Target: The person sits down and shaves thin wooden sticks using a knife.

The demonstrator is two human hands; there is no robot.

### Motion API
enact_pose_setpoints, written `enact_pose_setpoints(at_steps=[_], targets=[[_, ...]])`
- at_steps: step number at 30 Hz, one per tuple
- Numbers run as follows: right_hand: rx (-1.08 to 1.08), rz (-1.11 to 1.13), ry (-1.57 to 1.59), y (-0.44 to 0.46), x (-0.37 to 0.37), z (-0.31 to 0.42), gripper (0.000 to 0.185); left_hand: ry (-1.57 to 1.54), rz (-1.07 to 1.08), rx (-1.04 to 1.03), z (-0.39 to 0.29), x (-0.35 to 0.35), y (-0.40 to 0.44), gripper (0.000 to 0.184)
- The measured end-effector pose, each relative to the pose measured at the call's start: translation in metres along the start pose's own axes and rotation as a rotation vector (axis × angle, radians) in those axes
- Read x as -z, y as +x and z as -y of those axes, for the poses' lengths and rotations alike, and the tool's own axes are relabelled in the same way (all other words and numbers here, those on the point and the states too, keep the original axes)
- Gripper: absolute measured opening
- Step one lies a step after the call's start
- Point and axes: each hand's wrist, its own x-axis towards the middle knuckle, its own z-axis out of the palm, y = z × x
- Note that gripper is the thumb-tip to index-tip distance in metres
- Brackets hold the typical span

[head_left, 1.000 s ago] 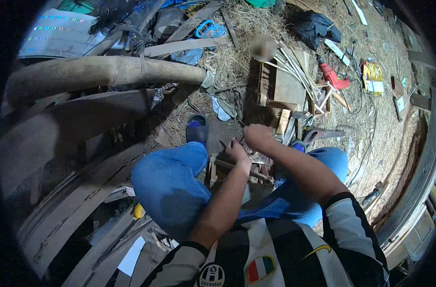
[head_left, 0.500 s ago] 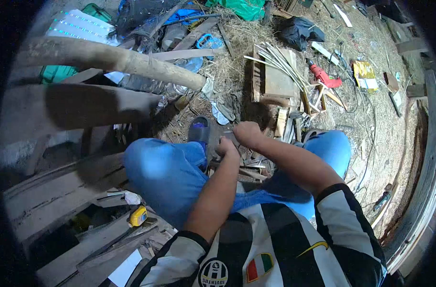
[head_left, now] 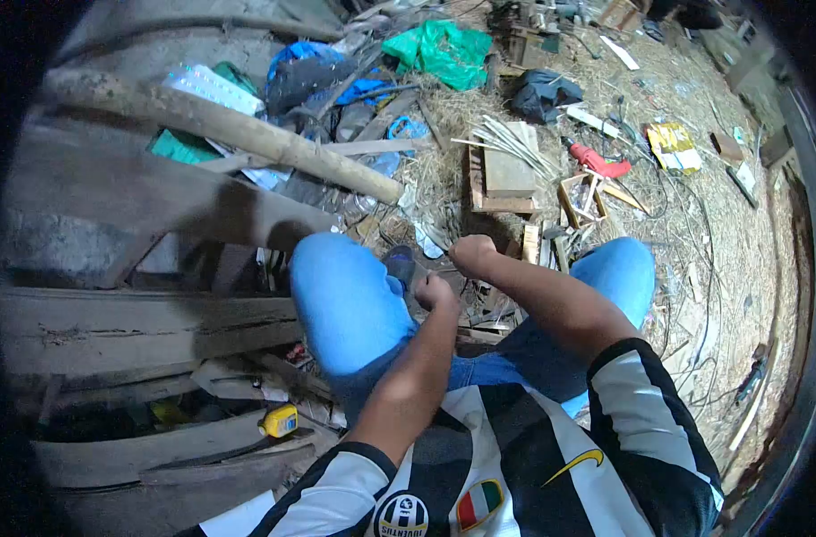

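Wood scraps [head_left: 481, 336] between parted knees [head_left: 332, 277]
Near the scraps, left hand [head_left: 436, 292] and right hand [head_left: 472, 256] look curled, how tightly and around what I cannot tell; the knees seem spread for working room; sticks [head_left: 518, 148] lie atop a wooden block [head_left: 508, 177], perhaps within reach

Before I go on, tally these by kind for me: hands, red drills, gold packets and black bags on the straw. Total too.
Hands: 2
Red drill: 1
Gold packet: 1
Black bag: 1
Total: 5
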Motion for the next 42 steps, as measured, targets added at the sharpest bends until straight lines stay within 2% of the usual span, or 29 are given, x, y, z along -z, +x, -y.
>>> enact_pose_setpoints(at_steps=[1,2,4,6,7,9,10,15,17,18,19,21,23,24,25,26,29,32,36,41,42], targets=[[0.025,-0.019,0.004,-0.008,-0.001,-0.002,0.021,0.011,0.012,-0.026,0.012,-0.005,0.007,0.026],[0.016,-0.044,0.034,-0.014,0.003,-0.004,0.022,-0.156,0.081,-0.017,0.039,-0.019,0.031,0.024],[-0.014,-0.07,0.072,-0.02,0.008,-0.007,0.021,-0.303,0.162,-0.012,0.064,-0.029,0.056,0.023],[-0.024,-0.062,0.046,-0.023,0.012,-0.007,0.022,-0.31,0.431,-0.125,0.066,-0.026,0.071,0.017],[-0.026,-0.058,0.042,-0.024,0.012,-0.006,0.024,-0.302,0.426,-0.122,0.056,-0.018,0.056,0.017],[-0.007,-0.051,0.04,-0.02,0.003,-0.006,0.025,-0.355,0.272,-0.059,0.009,0.0,0.004,0.013],[-0.014,-0.059,0.041,-0.023,0.005,-0.005,0.025,-0.373,0.305,0.008,0.005,-0.001,0.002,0.01],[-0.062,-0.017,0.073,-0.033,0.01,-0.02,0.028,-0.445,0.394,-0.021,0.007,-0.005,-0.009,0.01],[-0.077,0.008,0.071,-0.062,0.039,-0.016,0.029,-0.473,0.405,-0.011,0.006,0.001,-0.018,0.01],[-0.103,-0.05,0.056,-0.068,0.044,-0.02,0.024,-0.481,0.43,-0.031,-0.001,0.004,-0.025,0.01],[-0.128,-0.109,0.044,-0.071,0.047,-0.024,0.019,-0.488,0.454,-0.052,-0.012,0.009,-0.034,0.011],[-0.177,-0.101,0.059,-0.07,0.057,-0.031,0.02,-0.49,0.456,-0.039,-0.043,0.016,-0.052,0.013],[-0.245,-0.099,0.067,-0.079,0.059,-0.04,0.022,-0.537,0.763,-0.101,-0.071,0.019,-0.064,0.017],[-0.226,-0.225,0.143,-0.085,0.055,-0.046,0.022,-0.549,0.776,-0.189,-0.094,0.023,-0.08,0.019],[-0.204,-0.357,0.216,-0.093,0.056,-0.051,0.021,-0.566,0.799,-0.192,-0.114,0.028,-0.092,0.019],[-0.222,-0.356,0.256,-0.105,0.066,-0.051,0.023,-0.563,0.847,-0.21,-0.132,0.034,-0.101,0.019],[-0.293,-0.483,0.432,-0.147,0.095,-0.049,0.035,-0.593,0.894,-0.159,-0.18,0.044,-0.131,0.019],[-0.29,-0.665,0.512,-0.171,0.125,-0.047,0.049,-0.704,1.117,-0.218,-0.212,0.054,-0.145,0.024],[-0.373,-0.694,0.633,-0.188,0.172,-0.041,0.045,-0.677,1.191,-0.291,-0.25,0.055,-0.15,0.023],[-0.138,-0.943,0.758,-0.161,0.204,-0.075,0.037,-0.618,1.203,-0.395,-0.305,0.048,-0.142,0.025],[-0.15,-0.931,0.741,-0.158,0.214,-0.078,0.036,-0.579,1.204,-0.436,-0.315,0.046,-0.139,0.025]])
